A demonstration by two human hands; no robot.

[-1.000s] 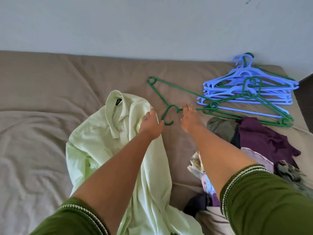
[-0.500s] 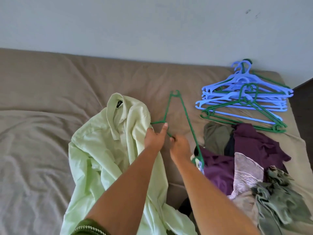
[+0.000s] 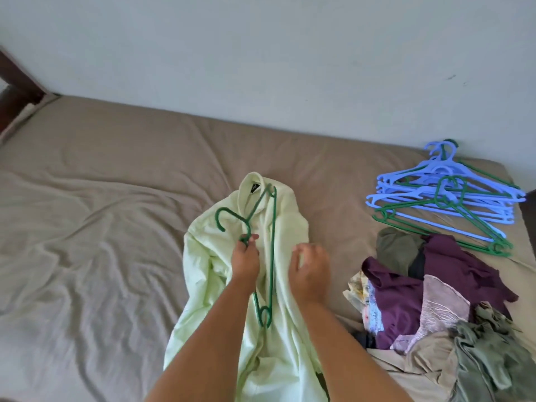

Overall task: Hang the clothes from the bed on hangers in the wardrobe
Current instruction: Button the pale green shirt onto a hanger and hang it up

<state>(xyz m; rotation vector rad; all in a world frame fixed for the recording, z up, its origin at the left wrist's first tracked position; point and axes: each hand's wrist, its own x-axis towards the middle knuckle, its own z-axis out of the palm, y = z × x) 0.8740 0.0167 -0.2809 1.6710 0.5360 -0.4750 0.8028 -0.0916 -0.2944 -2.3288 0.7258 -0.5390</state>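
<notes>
The left hand grips the green hanger lying lengthwise on the shirt; its collar lies beyond; the right hand hovers loosely curled, holding nothing.

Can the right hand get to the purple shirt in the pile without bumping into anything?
Probably yes. The right hand holds nothing and rests on the pale green shirt, and the purple shirt lies on top of the pile just to its right, with only bare bed between them.

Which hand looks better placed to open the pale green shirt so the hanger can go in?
Probably the right hand: it holds nothing and hovers over the pale green shirt. The left hand already grips the green hanger at its neck.
</notes>
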